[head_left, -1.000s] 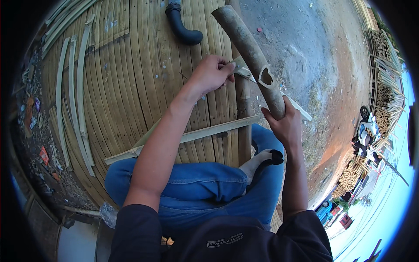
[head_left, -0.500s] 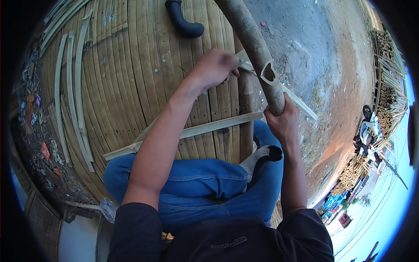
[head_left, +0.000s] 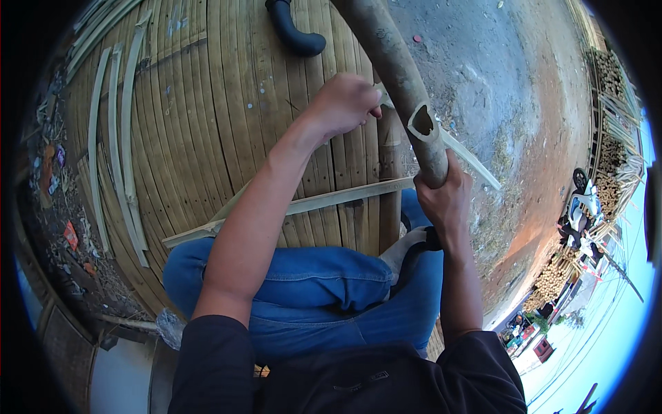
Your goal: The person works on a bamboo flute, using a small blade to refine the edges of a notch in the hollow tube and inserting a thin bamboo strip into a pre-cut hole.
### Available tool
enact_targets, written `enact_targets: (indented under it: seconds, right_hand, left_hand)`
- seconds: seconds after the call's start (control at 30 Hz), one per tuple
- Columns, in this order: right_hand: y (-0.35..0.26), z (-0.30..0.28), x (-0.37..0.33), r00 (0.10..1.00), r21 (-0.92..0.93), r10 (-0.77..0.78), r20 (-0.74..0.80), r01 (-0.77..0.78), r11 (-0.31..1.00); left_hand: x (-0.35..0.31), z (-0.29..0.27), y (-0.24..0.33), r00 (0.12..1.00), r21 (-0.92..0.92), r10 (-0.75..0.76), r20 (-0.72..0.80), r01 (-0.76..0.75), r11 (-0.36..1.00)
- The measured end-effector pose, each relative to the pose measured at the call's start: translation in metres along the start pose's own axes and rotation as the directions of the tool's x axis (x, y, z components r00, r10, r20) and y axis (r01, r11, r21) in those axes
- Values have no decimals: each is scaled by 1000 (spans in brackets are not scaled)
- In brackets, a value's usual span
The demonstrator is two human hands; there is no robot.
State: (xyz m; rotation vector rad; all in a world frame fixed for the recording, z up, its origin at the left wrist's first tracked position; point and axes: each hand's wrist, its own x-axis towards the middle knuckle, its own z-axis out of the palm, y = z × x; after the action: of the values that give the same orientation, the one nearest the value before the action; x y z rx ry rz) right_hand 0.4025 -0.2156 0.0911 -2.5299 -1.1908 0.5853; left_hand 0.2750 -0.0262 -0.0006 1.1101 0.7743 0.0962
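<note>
The right hand (head_left: 445, 196) grasps the near end of 1 bamboo tube (head_left: 394, 65), fingers wrapped around it. The tube is at the right edge of the slatted platform (head_left: 172, 138), sloping away past the top of the view. The grip sits just on the near side of the notch (head_left: 423, 122), presumably to steady the tube while leaving the cut-out uncovered. The left hand (head_left: 345, 103) is near the same edge, fingers curled beside a pale strip (head_left: 472, 159); blur prevents telling whether they grasp it. The strip appears to pass behind the tube and projects beyond the edge, likely for clearance. 1 lath (head_left: 348, 197) crosses the platform to its right edge. 3 long slats (head_left: 97, 148) lie roughly parallel near the left edge, apparently set clear of the hands.
</note>
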Motion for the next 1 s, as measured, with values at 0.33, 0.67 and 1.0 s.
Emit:
enact_targets:
  seconds: [0.33,0.67,1.0]
  right_hand:
    - [-27,-13,0,996,-5,33,-82,-34,999]
    - [-21,-7,5,998,-170,37,46,-28,985]
    - [-33,-10,-3,995,-45,-64,-78,61,997]
  left_hand:
    - [-6,-4,12,995,26,68,-69,-67,997]
    - [-5,-9,8,986,2,152,-61,-153,988]
    - [-9,-6,3,975,58,165,-146,-158,986]
